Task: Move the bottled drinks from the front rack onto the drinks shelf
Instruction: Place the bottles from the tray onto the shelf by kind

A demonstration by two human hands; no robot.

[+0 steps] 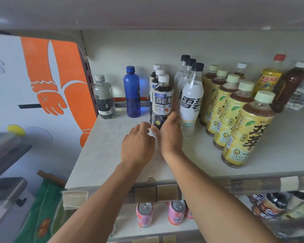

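While upright, oolong tea bottle [162,100] in right hand [170,135].

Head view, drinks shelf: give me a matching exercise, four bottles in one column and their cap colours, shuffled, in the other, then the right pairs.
Bottles:
1. blue bottle
2. front oolong tea bottle held by the right hand
3. front white Sprite bottle
4. orange-labelled juice bottle

Cap colours:
A. black
B. red
C. white
D. blue

Pairs: 1-D, 2-C, 3-A, 4-B
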